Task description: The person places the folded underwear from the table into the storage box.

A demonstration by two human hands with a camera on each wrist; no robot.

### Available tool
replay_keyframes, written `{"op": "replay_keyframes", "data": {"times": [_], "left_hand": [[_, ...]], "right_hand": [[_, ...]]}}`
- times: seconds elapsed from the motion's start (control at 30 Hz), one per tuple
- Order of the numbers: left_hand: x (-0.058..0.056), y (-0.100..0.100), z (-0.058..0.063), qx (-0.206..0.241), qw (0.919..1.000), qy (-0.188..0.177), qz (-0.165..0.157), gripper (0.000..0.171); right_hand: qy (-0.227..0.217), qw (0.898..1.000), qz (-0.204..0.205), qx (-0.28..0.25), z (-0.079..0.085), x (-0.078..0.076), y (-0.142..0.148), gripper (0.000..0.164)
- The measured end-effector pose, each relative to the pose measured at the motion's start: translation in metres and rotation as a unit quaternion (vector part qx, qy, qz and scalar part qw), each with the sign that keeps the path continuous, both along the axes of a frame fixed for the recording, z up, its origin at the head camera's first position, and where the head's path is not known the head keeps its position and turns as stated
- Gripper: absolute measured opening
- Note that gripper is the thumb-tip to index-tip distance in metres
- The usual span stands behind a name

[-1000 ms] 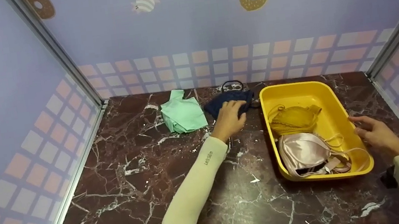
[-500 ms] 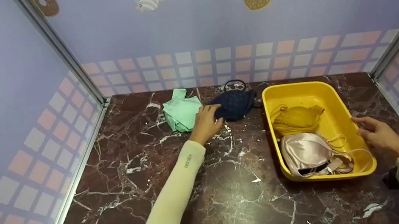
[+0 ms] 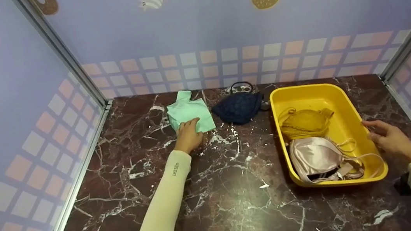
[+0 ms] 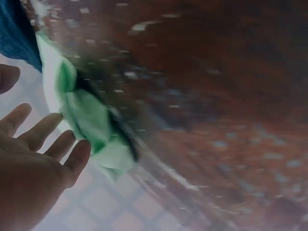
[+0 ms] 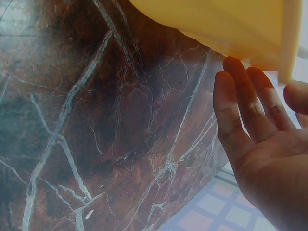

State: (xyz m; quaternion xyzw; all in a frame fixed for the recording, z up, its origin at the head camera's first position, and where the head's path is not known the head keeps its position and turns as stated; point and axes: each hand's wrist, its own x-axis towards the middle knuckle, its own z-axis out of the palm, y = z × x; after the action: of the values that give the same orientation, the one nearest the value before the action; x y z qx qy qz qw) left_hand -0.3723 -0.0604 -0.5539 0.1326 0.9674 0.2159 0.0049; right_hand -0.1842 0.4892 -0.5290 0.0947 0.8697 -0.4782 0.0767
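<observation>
My left hand (image 3: 189, 136) reaches over the near edge of a mint-green folded cloth garment (image 3: 191, 111), fingertips overlapping it. The left wrist view shows the fingers (image 4: 42, 130) spread and relaxed beside the green garment (image 4: 89, 115). To its right lies a navy bra (image 3: 238, 107) with a strap loop at the back. My right hand (image 3: 391, 139) is at the right side of a yellow plastic basin (image 3: 344, 98). In the right wrist view its nearly straight fingers (image 5: 226, 101) meet the underside of the basin wall (image 5: 226, 24), thumb by the rim.
Inside the basin are a mustard-yellow lace bra (image 3: 306, 122) and a shiny pink satin bra (image 3: 316, 155) with loose straps. The dark marbled tabletop (image 3: 240, 205) is bounded by patterned panels (image 3: 194, 22) at the back and both sides.
My left hand has moved leftward from over the navy bra to the near edge of the green garment. The right hand has stayed at the basin.
</observation>
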Motion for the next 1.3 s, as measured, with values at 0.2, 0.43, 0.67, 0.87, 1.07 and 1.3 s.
{"op": "replay_keyframes", "data": {"times": [0.2,0.43,0.67,0.87,1.07,1.3], "left_hand": [[0.003,-0.008,-0.005,-0.011,0.9995,-0.03,0.007,0.049],[0.008,-0.01,-0.004,-0.02,0.9991,-0.037,0.004,0.045],[0.01,-0.01,-0.005,-0.029,0.9992,-0.029,-0.003,0.041],[0.012,-0.008,0.001,-0.021,0.9995,-0.023,-0.011,0.036],[0.017,-0.011,0.006,-0.024,0.9984,-0.032,-0.04,0.029],[0.015,-0.02,0.007,-0.002,0.998,0.023,-0.058,0.023]], "right_hand": [[0.006,1.0,0.014,-0.003,-0.001,0.001,0.002,0.051],[0.016,1.0,0.016,0.008,-0.003,0.001,0.005,0.049],[0.012,1.0,0.011,0.013,-0.003,0.001,0.004,0.049],[0.005,0.999,0.011,0.037,0.0,0.001,0.004,0.05],[0.016,0.999,0.015,0.048,-0.001,0.002,0.005,0.05],[-0.01,1.0,0.004,0.005,-0.002,-0.001,0.002,0.051]]}}
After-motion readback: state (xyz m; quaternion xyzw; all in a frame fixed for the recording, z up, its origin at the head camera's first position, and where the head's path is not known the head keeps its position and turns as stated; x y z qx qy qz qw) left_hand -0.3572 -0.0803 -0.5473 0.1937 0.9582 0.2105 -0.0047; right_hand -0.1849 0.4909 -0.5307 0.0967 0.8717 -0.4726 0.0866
